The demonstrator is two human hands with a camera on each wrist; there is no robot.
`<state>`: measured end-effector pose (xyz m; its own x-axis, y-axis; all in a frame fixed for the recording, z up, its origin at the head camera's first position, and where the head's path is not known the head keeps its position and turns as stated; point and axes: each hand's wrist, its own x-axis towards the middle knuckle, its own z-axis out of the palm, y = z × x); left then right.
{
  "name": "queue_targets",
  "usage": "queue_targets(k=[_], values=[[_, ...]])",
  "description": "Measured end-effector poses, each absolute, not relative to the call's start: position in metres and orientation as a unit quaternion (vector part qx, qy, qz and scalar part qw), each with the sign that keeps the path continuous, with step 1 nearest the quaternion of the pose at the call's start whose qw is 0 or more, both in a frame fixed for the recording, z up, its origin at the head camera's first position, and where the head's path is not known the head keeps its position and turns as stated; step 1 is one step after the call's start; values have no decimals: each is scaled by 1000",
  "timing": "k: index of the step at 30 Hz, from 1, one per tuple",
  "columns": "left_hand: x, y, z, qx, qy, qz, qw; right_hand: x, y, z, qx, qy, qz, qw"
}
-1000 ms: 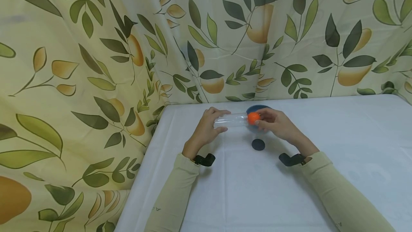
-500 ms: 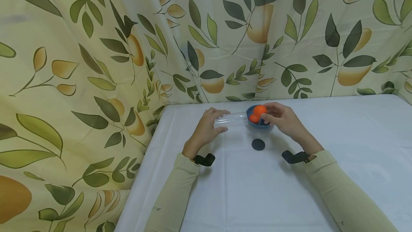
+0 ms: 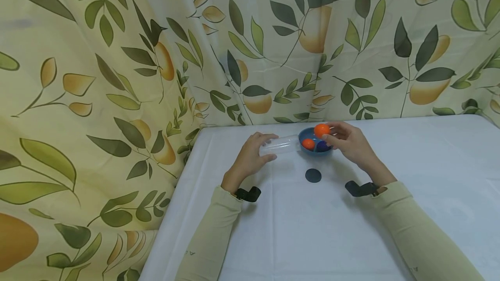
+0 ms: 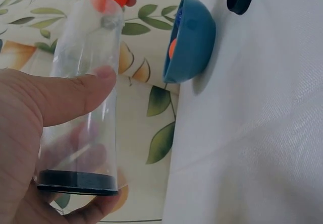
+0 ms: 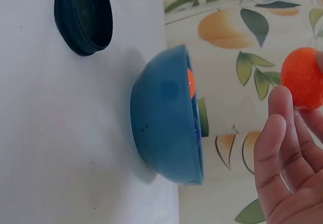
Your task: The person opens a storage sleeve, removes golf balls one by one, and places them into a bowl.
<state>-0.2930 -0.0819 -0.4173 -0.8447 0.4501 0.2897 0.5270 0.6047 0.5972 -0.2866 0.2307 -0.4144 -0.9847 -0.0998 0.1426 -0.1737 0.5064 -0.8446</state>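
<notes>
My left hand [image 3: 251, 153] grips a clear plastic tube [image 3: 282, 145] lying sideways above the table, its mouth toward the bowl. A dark cap [image 4: 78, 181] closes the end near my palm, and no ball shows inside the tube. My right hand [image 3: 349, 144] pinches an orange ball [image 3: 322, 131] in its fingertips, over the bowl's far right rim. Under it stands a blue bowl [image 5: 164, 118]. Inside the bowl lie another orange ball [image 3: 308, 144] and a dark blue-purple ball [image 3: 322, 146], partly covered by my right fingers in the head view.
A round black lid [image 3: 313, 175] lies on the white tablecloth [image 3: 297, 233] in front of the bowl, its hollow side up. Behind the table hangs a leaf-and-fruit patterned curtain [image 3: 273, 77]. Each wrist wears a black camera mount.
My right hand has moved the orange ball from the tube's mouth to the right and away, over the bowl, uncovering the balls inside. My left hand and the tube have barely moved.
</notes>
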Motion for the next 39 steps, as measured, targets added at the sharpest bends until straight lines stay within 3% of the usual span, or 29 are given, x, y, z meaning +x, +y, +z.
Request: queue_targets(k=[39], values=[[-291,-72,-428,-262,-886,-382,14,-295,246,-439,19,-913,398,91]])
